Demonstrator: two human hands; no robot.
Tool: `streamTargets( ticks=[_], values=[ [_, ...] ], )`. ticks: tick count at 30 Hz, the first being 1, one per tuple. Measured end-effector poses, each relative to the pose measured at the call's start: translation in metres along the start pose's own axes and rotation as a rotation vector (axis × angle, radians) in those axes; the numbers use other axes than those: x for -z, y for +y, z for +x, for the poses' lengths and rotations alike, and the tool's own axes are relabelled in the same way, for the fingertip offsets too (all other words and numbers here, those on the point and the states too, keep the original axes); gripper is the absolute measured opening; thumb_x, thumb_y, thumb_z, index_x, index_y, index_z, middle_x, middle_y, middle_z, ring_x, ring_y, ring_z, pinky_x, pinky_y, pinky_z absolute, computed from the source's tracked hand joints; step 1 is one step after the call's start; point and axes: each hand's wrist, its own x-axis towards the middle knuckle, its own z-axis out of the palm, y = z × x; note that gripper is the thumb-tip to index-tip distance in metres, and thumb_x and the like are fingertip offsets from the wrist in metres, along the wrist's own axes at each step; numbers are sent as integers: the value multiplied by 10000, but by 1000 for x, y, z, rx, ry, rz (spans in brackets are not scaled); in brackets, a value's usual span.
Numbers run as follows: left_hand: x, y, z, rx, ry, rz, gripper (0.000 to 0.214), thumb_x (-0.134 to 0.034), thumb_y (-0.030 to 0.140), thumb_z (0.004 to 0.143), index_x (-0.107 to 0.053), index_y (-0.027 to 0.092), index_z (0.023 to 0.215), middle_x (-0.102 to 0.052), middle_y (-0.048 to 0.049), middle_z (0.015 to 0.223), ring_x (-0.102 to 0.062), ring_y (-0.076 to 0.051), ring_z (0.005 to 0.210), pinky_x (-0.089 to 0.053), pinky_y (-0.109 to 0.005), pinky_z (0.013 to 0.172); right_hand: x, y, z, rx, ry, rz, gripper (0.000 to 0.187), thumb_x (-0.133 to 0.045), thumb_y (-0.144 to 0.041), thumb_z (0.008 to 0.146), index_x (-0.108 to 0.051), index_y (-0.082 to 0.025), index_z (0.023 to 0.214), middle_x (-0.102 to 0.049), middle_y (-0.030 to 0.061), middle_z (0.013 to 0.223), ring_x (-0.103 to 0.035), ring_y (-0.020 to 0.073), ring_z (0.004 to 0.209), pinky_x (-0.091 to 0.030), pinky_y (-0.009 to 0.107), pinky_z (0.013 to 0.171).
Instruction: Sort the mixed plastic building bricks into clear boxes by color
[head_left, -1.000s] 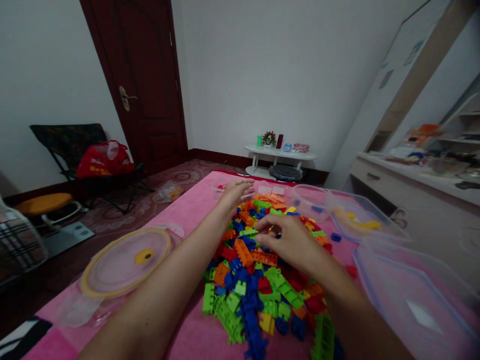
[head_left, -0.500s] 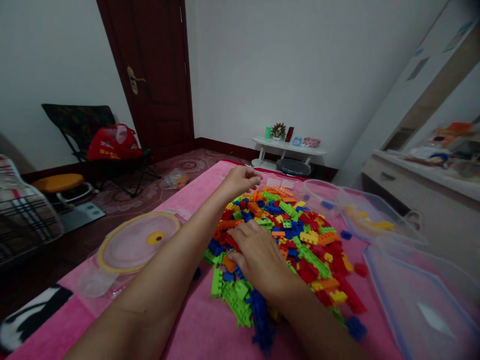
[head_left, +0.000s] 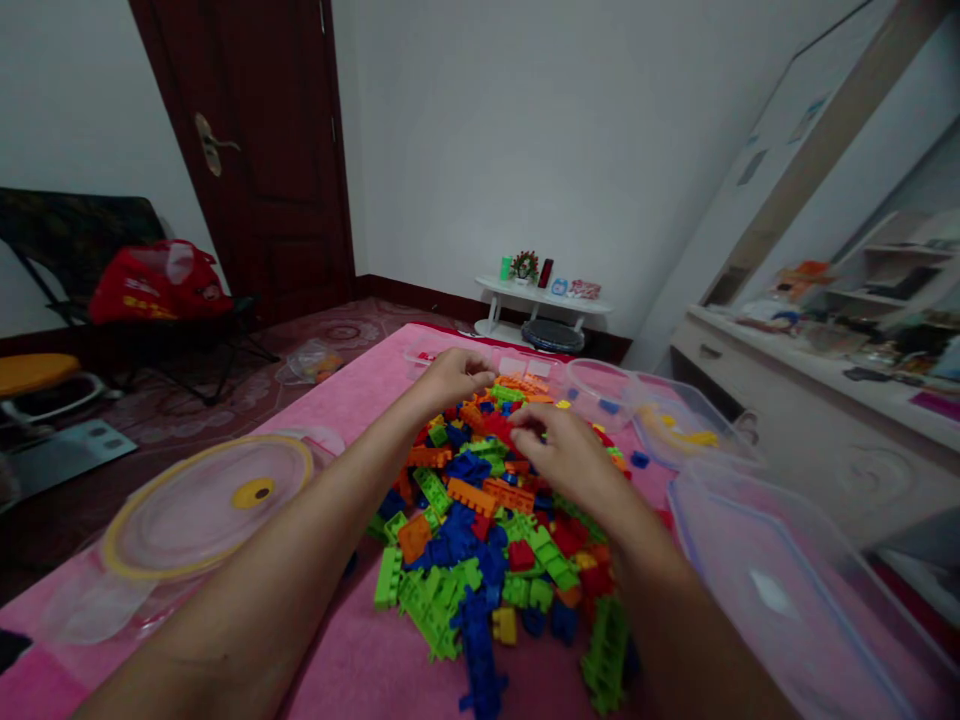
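Observation:
A wide heap of toy building bricks (head_left: 450,535) in green, blue, orange, red and yellow lies on a pink cloth (head_left: 367,665). My left hand (head_left: 454,378) hovers over the far left side of the heap, its fingers loosely bent and apart, with nothing visible in them. To the right, above the middle of the heap, my right hand (head_left: 566,445) has its thumb and fingers closed at the end of a red brick (head_left: 498,428). My forearms cover parts of the heap's sides.
At left lies a round clear lid (head_left: 187,510) with a yellow rim. Clear plastic containers (head_left: 780,590) stand along the right, one holding yellow pieces (head_left: 686,435). A small white table (head_left: 540,292) is by the far wall, and a white cabinet (head_left: 795,400) stands at right.
My right hand has lifted off the near part of the heap and moved forward, uncovering bricks there. My left hand stays at the far side. The view has turned right.

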Motion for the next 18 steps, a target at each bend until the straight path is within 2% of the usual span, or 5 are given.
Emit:
streamTargets(
  ticks=[3, 6, 8, 13, 18],
  values=[
    [-4, 3, -3, -33, -111, 41, 121, -636, 188, 699, -707, 142, 786, -680, -43, 689, -590, -123, 585, -418, -189, 504, 32, 38, 5, -177, 47, -149, 194, -468, -276, 773, -640, -188, 788, -666, 43, 753, -570, 152, 661, -340, 244, 565],
    [-9, 9, -10, -45, -340, 61, 153, -670, 190, 664, -722, 166, 806, -678, -21, 656, -583, -126, 570, -408, -189, 505, 55, 74, 1, -346, -14, -347, 147, -517, -272, 715, -641, -198, 692, -658, 49, 691, -576, 160, 633, -329, 250, 544],
    [-12, 14, -14, -75, -436, 98, 192, -691, 197, 642, -732, 183, 829, -679, -12, 649, -576, -126, 563, -398, -187, 504, 62, 95, -5, -440, -46, -385, 135, -559, -258, 676, -663, -207, 745, -657, 40, 669, -589, 162, 624, -348, 248, 548],
    [-18, 22, -20, -151, -451, 221, 203, -696, 194, 634, -743, 194, 831, -688, -9, 668, -563, -125, 571, -367, -180, 502, 55, 128, -13, -537, -212, -308, 251, -663, -287, 616, -671, -212, 855, -652, 16, 637, -604, 154, 588, -401, 244, 553],
    [-19, 22, -20, -140, -443, 193, 210, -684, 190, 645, -745, 207, 846, -682, -3, 655, -553, -123, 560, -365, -179, 505, 40, 124, -10, -549, -326, -296, 341, -743, -324, 517, -653, -210, 825, -678, 26, 730, -634, 177, 670, -426, 242, 566]
  ],
)
